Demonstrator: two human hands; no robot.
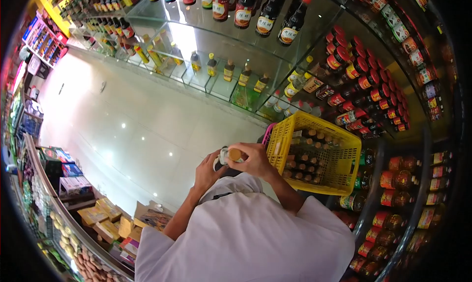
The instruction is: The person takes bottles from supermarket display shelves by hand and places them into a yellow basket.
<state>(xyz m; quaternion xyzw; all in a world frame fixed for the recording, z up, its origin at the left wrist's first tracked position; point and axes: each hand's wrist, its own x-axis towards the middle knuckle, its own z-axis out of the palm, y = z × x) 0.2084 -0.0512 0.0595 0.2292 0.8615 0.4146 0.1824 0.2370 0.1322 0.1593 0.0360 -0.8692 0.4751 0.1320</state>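
In front of my chest I hold a bottle with an orange-tan cap, seen from above. My right hand is closed around it near the cap. My left hand is closed against its other side, where something white shows between the hands; whether this is a cloth or the label I cannot tell. Most of the bottle's body is hidden. Beside my right forearm stands a yellow plastic basket with several capped bottles upright in it.
Glass shelves with sauce bottles run along the far side. Red-lidded jars are stacked at the right, above rows of oil-like bottles. Cardboard boxes and a produce counter line the left. Pale tiled floor lies between.
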